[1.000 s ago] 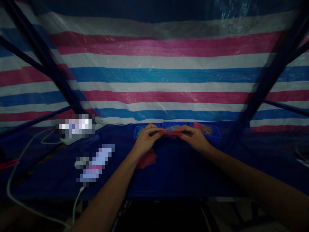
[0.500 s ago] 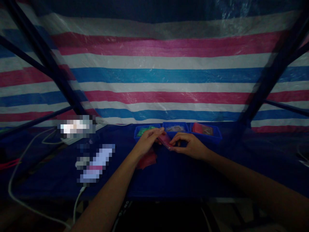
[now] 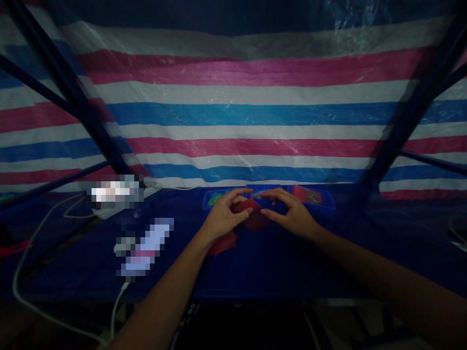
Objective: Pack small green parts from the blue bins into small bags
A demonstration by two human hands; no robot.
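Observation:
A thin red plastic bag [image 3: 256, 219] is between my hands, tilted above the blue table. My left hand [image 3: 226, 214] has its thumb over the bag's left side, and its other fingers are partly hidden behind it. At the bag's right edge, my right hand [image 3: 292, 214] has thumb and fingers spread apart; its thumb tip is close to the bag, and I cannot tell whether they touch. More red bags [image 3: 223, 244] lie on the table below my left wrist.
Behind my hands stand blue trays: one with green packets [image 3: 216, 199], a middle one [image 3: 260, 187] mostly hidden, and one with red and brown packets [image 3: 313, 196]. To the left lie a blurred phone [image 3: 148, 248], a power strip [image 3: 116, 206] and white cables [image 3: 22, 262].
My right fingers have come off the red bag and spread apart. The bag now hangs flatter and lower, and my left thumb has moved down over it.

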